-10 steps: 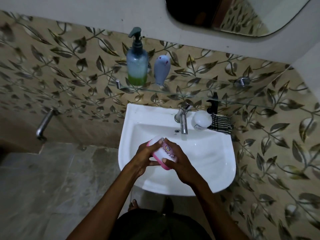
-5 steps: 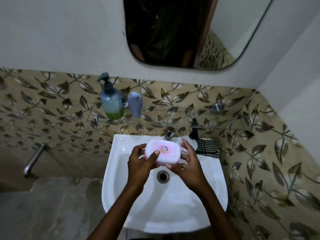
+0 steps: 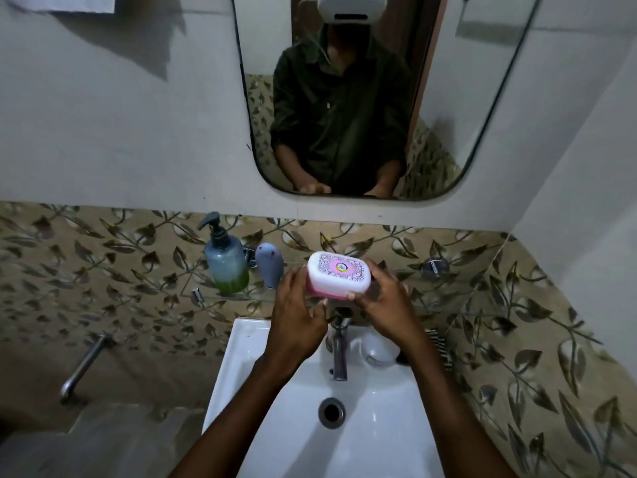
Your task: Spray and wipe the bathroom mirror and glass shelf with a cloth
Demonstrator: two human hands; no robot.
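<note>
A pink and white soap box (image 3: 339,274) is held between my left hand (image 3: 300,312) and my right hand (image 3: 386,301), raised to the level of the glass shelf (image 3: 458,305). The shelf runs along the leaf-patterned tiles, under the rounded wall mirror (image 3: 448,115). A person in a dark shirt shows in the mirror. A striped cloth (image 3: 443,350) lies on the sink's right rear corner, mostly hidden by my right forearm. A white bottle (image 3: 379,350) lies beside the tap.
On the shelf's left end stand a pump bottle (image 3: 225,262) with green liquid and a small grey bottle (image 3: 270,269). Below are the white sink (image 3: 241,367) with its tap (image 3: 339,350) and drain (image 3: 331,412). A metal pipe (image 3: 82,365) sticks out at lower left.
Both hands have lifted the soap box from over the sink basin up to shelf height. The view has tilted upward, bringing the mirror fully into sight.
</note>
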